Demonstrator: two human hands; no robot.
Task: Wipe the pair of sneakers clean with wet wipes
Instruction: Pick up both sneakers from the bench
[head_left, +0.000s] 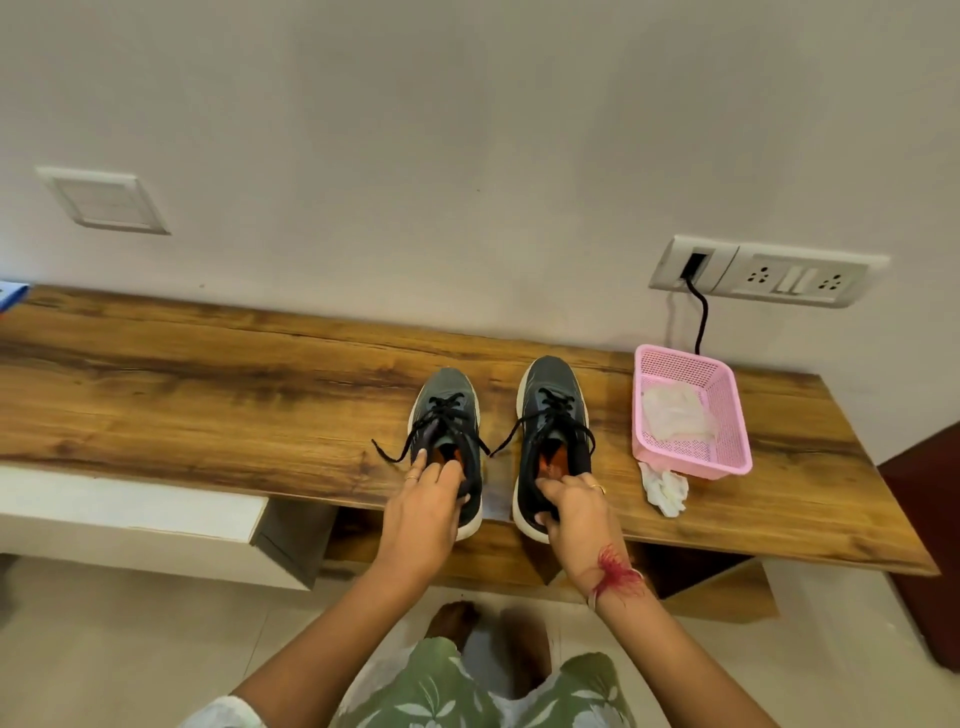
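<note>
Each hand grips a heel, left hand (428, 499) on left sneaker (447, 441), right hand (571, 504) on right sneaker (553, 436), likely squaring both at surface (208, 395) front edge.

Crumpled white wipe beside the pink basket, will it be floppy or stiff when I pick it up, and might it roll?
Probably floppy: the wipe lies bunched in soft folds on the wooden shelf. Likely light, since it looks like thin sheet. Unlikely to roll, being lumpy; a push would probably just drag it.
</note>
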